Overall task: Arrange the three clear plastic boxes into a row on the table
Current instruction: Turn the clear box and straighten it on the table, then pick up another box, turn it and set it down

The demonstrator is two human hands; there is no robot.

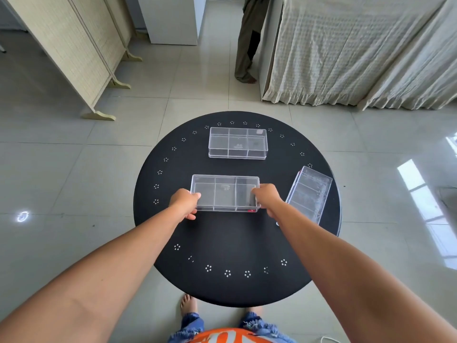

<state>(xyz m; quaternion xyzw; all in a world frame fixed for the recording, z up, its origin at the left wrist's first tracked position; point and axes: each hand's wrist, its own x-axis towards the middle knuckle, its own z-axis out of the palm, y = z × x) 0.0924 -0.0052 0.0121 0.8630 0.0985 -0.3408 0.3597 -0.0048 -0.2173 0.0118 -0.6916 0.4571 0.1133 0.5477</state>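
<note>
Three clear plastic boxes with inner dividers lie on a round black table. The middle box lies crosswise at the table's centre, and both hands hold it by its short ends. My left hand grips its left end, with fingers curled under the near corner. My right hand grips its right end. The far box lies crosswise near the table's back edge, parallel to the middle box. The right box lies turned at an angle near the right rim, its near end partly hidden behind my right forearm.
White flower dots ring the table's rim. Tiled floor surrounds the table. A folding screen stands at the back left and cloth-covered furniture at the back right. Another person's leg shows beyond the table. My bare feet are under the near edge.
</note>
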